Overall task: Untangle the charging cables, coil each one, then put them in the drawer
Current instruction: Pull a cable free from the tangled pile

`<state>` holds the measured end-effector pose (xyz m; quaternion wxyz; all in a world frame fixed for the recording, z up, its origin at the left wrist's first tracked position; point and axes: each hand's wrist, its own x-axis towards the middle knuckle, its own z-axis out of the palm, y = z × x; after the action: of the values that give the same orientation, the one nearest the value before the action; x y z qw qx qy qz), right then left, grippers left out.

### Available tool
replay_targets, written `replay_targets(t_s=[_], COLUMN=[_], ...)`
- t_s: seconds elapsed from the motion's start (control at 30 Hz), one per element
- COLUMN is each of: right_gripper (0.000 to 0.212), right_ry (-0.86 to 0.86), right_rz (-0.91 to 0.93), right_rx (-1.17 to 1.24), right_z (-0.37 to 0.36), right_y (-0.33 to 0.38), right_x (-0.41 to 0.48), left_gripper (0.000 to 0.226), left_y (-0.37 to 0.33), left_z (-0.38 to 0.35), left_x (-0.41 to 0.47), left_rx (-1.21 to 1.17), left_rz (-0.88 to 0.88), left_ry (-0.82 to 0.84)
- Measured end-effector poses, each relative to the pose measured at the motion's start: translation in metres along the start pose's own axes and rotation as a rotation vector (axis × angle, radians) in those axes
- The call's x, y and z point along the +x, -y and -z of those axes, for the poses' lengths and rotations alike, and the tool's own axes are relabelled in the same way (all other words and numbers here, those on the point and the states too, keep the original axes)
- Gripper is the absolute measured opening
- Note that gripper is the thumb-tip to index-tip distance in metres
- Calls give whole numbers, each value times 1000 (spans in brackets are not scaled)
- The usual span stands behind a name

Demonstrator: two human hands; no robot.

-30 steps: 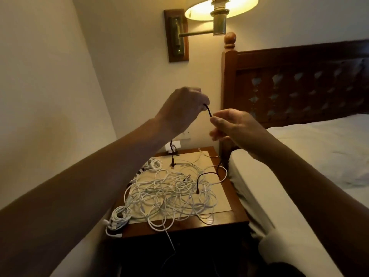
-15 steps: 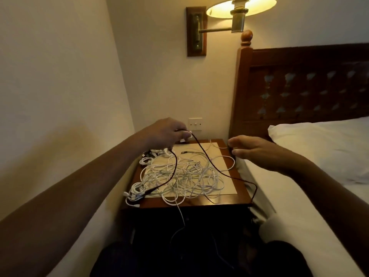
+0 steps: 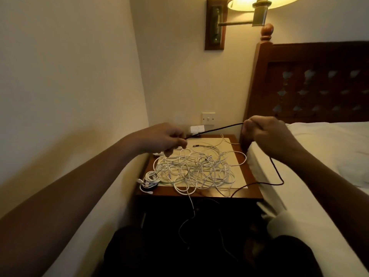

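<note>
A black cable [image 3: 217,129] runs taut between my two hands above the nightstand [image 3: 247,182]. My left hand [image 3: 165,139] pinches one end of it at the left. My right hand [image 3: 267,132] grips it at the right, fingers curled round it, and the rest of the cable hangs down past my wrist, loops over the bed edge and trails off the nightstand's front. Below lies a tangle of white cables [image 3: 197,170] spread over the tabletop, with a small white bundle [image 3: 149,179] at its front left corner. No drawer shows in the dark below the top.
A bed with white sheets [image 3: 319,156] and a dark wooden headboard [image 3: 319,80] borders the nightstand on the right. A wall [image 3: 69,86] closes the left side. A lit wall lamp [image 3: 259,5] hangs above, a wall switch [image 3: 208,118] behind. One white cable dangles off the front.
My right hand has taken hold of the black cable and lifted, pulling it taut between both hands. The black cable has come off the white tangle and now hangs to the right.
</note>
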<state>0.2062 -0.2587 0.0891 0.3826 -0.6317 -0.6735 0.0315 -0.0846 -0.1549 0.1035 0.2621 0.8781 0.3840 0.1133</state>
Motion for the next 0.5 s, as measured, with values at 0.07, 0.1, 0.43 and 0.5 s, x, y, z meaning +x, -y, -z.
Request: replay_targets(t_s=[0.07, 0.1, 0.43, 0.5], right_gripper=[32, 33, 30, 28], right_ry=[-30, -35, 480, 430], right_rz=[-69, -125, -132, -27], right_rx=[-19, -17, 283, 255], right_z=[8, 13, -12, -11], right_y=[-11, -19, 21, 34], right_x=[1, 1, -2, -2], left_gripper=[24, 27, 44, 36], left_y=[7, 9, -41, -43], left_z=[2, 4, -56, -85], left_x=[-5, -9, 3, 9], left_rx=[163, 215, -149, -322], left_rz=[25, 33, -146, -81], left_ry=[-80, -139, -163, -76])
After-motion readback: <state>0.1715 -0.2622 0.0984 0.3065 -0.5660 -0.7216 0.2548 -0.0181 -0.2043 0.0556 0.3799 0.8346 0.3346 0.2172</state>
